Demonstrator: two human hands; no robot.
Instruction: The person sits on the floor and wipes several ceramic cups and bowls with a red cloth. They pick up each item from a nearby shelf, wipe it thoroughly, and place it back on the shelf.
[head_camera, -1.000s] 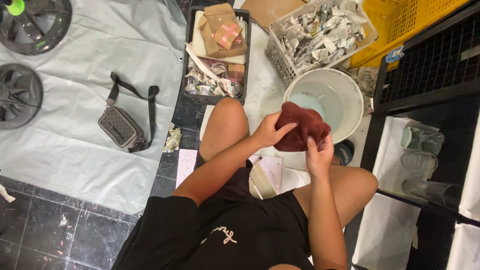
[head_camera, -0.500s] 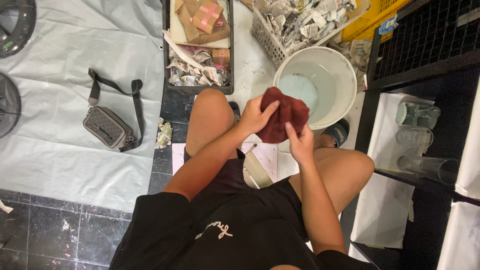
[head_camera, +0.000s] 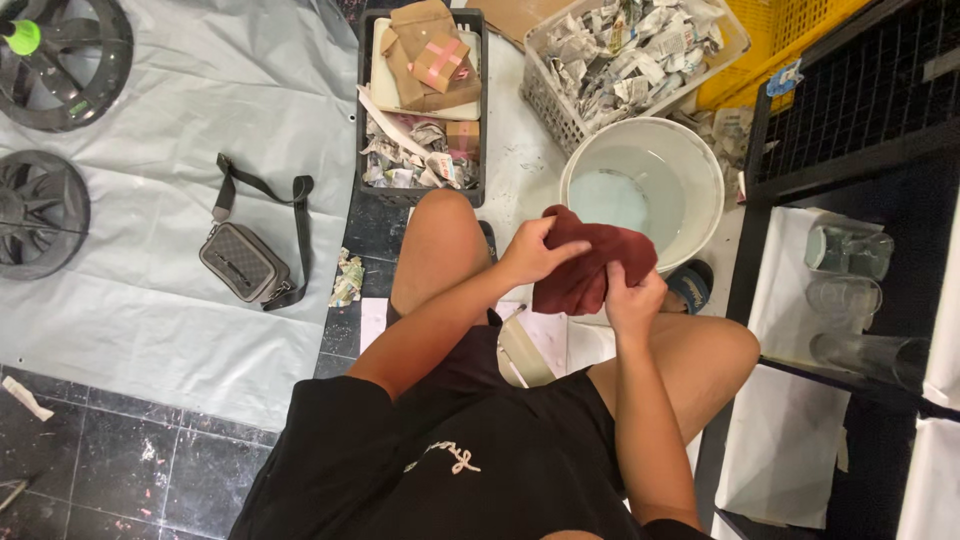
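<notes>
While the pale grey plastic sheet leaves open room on the left, a black wire rack hems in the right. Both hands are closed on a crumpled dark red cloth above the knees: left hand atop, right hand beneath. Just beyond stands a round white bucket, seemingly holding water, with a grey basket of paper scraps behind it.
</notes>
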